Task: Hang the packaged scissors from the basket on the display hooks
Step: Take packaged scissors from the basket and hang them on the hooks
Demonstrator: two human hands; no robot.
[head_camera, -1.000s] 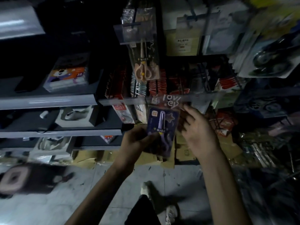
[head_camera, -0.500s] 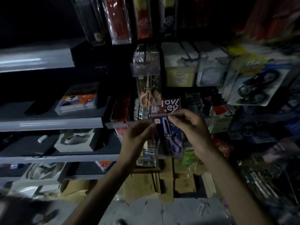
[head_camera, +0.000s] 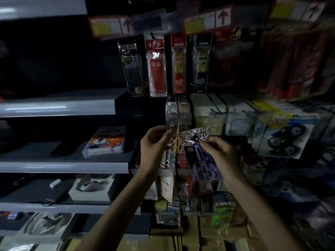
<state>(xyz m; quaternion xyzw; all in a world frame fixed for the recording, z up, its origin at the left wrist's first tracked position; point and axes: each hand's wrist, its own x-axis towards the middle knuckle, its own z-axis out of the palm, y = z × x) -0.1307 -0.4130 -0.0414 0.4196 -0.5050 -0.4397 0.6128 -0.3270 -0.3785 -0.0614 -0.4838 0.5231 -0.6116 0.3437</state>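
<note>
The packaged scissors (head_camera: 203, 160), a purple pair in a glossy sleeve with a printed header, are held up in front of the display hook (head_camera: 178, 114), just below its clear tag holder (head_camera: 178, 121) and not yet on it as far as I can see. The right hand (head_camera: 220, 153) has a closed grip on the pack, thumb and forefinger pinching the right end of the header. The left hand (head_camera: 155, 142) has its fingers curled at the shiny film on the header's left. Whether that grip is on this pack's corner or on the peach scissors pack (head_camera: 176, 144) already hanging there, I cannot tell in this dim light. The pack's long axis runs close to upright, the top leaning a little left toward the hook. The header is uppermost, the blades point up and the finger loops hang at the bottom, with the printed face toward the camera. The likeliest slip from here is the hanging hole missing the hook tip, since the hole is hidden behind crumpled film and the hook itself barely shows. A blind push could fold the header instead of threading it. A thin pinch on slick plastic may also let go, so the pack would drop to the floor below. Pressing in hard could shove the peach pack back or swing it off. The pen packs (head_camera: 156, 69) hanging above look far enough away to be safe.
</note>
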